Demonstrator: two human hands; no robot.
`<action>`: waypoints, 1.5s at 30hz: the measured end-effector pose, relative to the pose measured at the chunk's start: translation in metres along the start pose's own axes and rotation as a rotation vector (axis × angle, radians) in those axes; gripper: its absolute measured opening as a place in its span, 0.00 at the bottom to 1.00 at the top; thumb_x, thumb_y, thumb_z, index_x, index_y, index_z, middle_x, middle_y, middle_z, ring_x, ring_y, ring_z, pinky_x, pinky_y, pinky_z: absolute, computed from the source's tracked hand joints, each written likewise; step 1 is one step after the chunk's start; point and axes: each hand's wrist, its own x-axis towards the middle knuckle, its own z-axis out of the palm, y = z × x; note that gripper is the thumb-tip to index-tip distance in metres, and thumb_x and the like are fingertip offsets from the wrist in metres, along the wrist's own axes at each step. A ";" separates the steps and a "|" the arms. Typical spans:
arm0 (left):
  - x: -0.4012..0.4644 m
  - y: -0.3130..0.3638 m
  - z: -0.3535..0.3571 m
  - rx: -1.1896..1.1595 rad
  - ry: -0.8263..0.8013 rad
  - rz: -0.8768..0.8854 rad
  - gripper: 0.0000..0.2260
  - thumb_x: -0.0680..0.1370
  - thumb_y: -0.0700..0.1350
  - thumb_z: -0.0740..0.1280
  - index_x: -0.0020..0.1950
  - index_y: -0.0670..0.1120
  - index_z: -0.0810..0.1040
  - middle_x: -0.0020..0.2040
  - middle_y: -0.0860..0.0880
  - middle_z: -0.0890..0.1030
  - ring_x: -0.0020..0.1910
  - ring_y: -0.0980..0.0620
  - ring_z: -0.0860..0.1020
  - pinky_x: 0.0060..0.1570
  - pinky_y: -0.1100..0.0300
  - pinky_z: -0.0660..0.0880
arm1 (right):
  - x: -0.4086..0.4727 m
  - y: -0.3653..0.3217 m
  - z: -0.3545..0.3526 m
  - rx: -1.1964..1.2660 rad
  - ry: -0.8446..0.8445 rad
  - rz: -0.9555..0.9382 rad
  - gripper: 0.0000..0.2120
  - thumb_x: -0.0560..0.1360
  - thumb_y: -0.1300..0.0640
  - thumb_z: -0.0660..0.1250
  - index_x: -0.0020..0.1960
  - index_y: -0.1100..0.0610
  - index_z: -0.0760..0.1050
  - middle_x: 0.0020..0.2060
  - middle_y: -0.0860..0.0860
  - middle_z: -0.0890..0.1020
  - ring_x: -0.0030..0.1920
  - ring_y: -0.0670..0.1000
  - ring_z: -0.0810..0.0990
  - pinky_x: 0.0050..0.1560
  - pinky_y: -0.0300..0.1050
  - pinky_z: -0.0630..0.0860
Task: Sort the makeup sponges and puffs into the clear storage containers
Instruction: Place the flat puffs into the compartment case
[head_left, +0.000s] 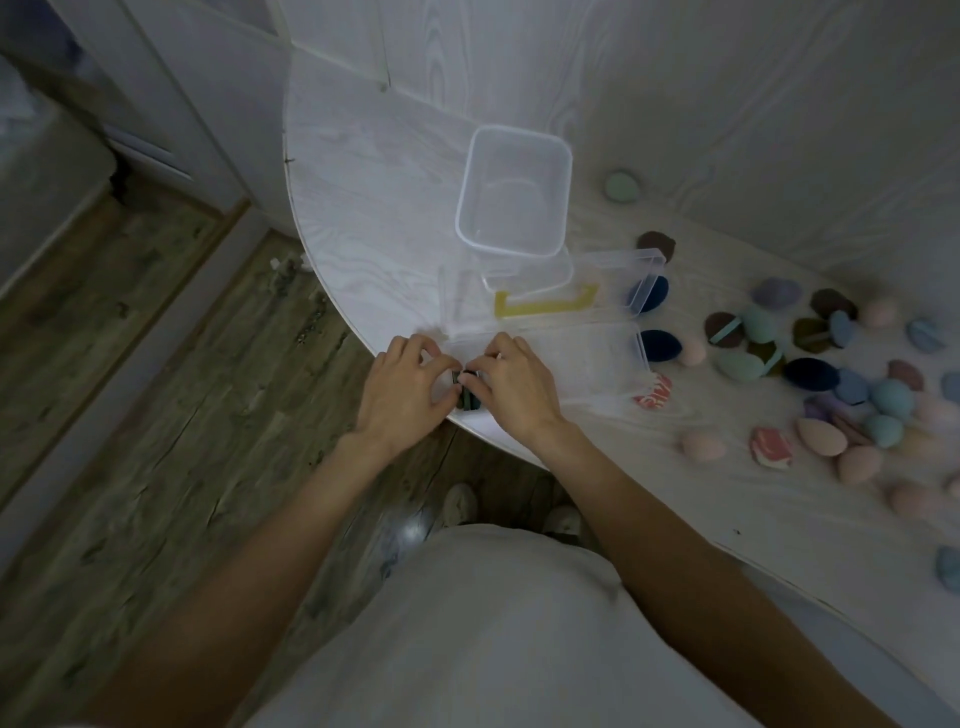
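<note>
A: Where were our hands?

B: Both sat at the near edge of the round white table (363, 171). Our left hand (402, 387) and right hand (511, 382) had fingers curled round a small dark green item (469, 397) held between them, at the near-left corner of the flat clear container (587, 364). We couldn't tell what the item was, too dark.

A: Containers?

B: Three clear ones. The flat one lay along the near edge. A taller open tub (514, 192) stood farther in, toward the middle. A shallow one (636, 275) lay tilted just right of the tub. A yellow handle (545, 305) lay between the tub and the flat container.

A: Sponges and puffs?

B: All were on the table's right side, none in a container. Two navy puffs (655, 292) touched the containers' right ends. The mixed pile (810, 364) of brown, teal and blue puffs and pink egg sponges was spread farther right. One green puff (621, 186) sat alone near the far wall.
</note>
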 end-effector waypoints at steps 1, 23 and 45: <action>0.000 0.000 0.000 -0.007 -0.004 0.002 0.11 0.72 0.49 0.69 0.52 0.49 0.80 0.50 0.45 0.76 0.47 0.44 0.73 0.43 0.54 0.71 | -0.002 0.002 -0.001 0.016 -0.030 -0.018 0.14 0.78 0.51 0.63 0.60 0.55 0.78 0.54 0.54 0.74 0.55 0.53 0.71 0.52 0.47 0.73; 0.010 0.086 -0.013 -0.313 0.079 0.131 0.13 0.78 0.48 0.60 0.59 0.45 0.77 0.53 0.47 0.77 0.53 0.50 0.72 0.51 0.65 0.66 | -0.075 0.075 -0.043 0.310 0.352 0.032 0.10 0.75 0.61 0.65 0.55 0.57 0.79 0.48 0.53 0.80 0.50 0.51 0.75 0.51 0.40 0.71; 0.206 0.303 0.151 -0.181 -0.307 -0.053 0.21 0.77 0.46 0.65 0.69 0.43 0.68 0.63 0.38 0.73 0.60 0.39 0.72 0.60 0.51 0.66 | -0.125 0.363 -0.110 0.110 0.387 0.335 0.13 0.72 0.57 0.62 0.51 0.61 0.79 0.50 0.58 0.80 0.50 0.61 0.76 0.50 0.55 0.72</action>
